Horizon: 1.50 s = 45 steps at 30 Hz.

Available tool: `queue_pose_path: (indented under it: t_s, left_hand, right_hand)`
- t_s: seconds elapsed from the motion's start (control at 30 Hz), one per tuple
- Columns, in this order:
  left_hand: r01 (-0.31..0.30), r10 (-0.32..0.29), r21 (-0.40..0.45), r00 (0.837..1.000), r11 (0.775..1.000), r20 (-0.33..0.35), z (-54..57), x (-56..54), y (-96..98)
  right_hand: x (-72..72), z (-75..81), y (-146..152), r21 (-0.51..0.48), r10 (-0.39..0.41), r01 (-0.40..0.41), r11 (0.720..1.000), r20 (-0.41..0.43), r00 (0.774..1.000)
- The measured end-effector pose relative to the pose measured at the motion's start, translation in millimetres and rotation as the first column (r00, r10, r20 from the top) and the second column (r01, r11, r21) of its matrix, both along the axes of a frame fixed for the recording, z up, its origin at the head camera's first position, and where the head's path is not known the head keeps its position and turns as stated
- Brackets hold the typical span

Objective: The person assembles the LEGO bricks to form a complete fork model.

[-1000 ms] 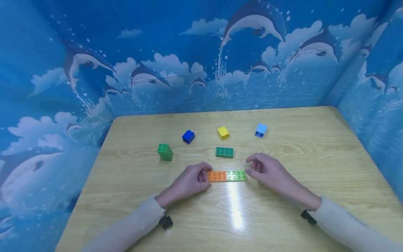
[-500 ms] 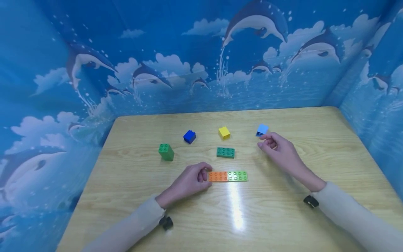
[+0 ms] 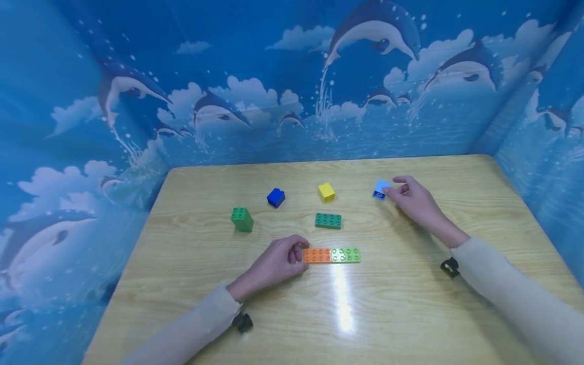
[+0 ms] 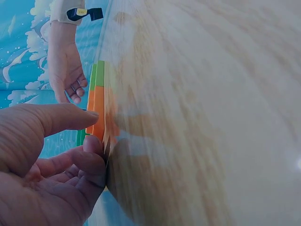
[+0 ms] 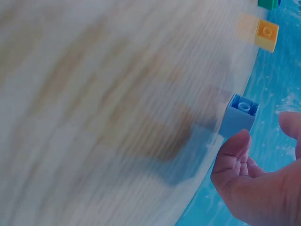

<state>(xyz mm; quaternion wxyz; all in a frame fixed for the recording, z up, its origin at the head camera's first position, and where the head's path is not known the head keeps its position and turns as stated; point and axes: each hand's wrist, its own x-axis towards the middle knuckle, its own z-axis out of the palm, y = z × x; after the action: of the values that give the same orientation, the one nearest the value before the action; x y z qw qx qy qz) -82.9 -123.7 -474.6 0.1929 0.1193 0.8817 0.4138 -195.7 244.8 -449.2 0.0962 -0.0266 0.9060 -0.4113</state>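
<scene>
In the head view my left hand holds the left end of an orange toy brick between thumb and forefinger. A light green brick lies end to end with the orange one. At the back right, my right hand is beside a light blue brick, which lies on its side with its hollow underside toward me. The right wrist view has the thumb at this brick's near edge and the forefinger held apart from it. Whether the thumb touches the brick, I cannot tell.
Several other bricks stand on the wooden table: a tall green one, a dark blue one, a yellow one and a dark green one. A dolphin-print curtain hangs behind the table.
My right hand has left the light green brick's end and moved up and right to the light blue brick, its thumb and forefinger spreading. My left hand has stayed at the orange brick.
</scene>
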Motion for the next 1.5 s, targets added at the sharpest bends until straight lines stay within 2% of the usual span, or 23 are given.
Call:
queue_pose_path:
  t_s: [0.27,0.53,0.8,1.13,1.37,1.5]
  left_hand:
    - [-0.008,0.009,-0.016,1.0,1.0,0.009,2.9,0.3,2.2]
    - [-0.005,0.005,-0.023,1.0,1.0,0.002,2.3,0.7,1.2]
    - [-0.009,0.01,-0.033,1.0,0.999,0.016,0.5,0.0,1.9]
    - [-0.005,0.006,-0.037,1.0,0.999,0.006,1.1,0.3,0.9]
    - [-0.01,0.01,-0.034,1.0,0.999,0.011,1.4,-0.7,0.2]
    - [0.0,0.0,-0.031,1.0,1.0,0.015,1.7,-1.3,1.2]
  right_hand:
    - [-16.7,-6.8,7,0.01,-0.002,0.001,1.0,0.049,0.999]
    - [-21.9,-3.9,5,0.022,0.055,-0.058,0.998,0.137,0.989]
    - [-24.6,-8.6,2,0.037,0.054,-0.059,0.998,0.126,0.991]
    - [-21.0,-11.4,-6,-0.013,0.031,-0.03,0.999,0.069,0.997]
    - [-21.4,-7.7,-8,-0.142,0.06,-0.038,0.989,0.156,0.986]
    - [-22.5,-4.9,-6,-0.174,0.093,-0.06,0.983,0.183,0.979]
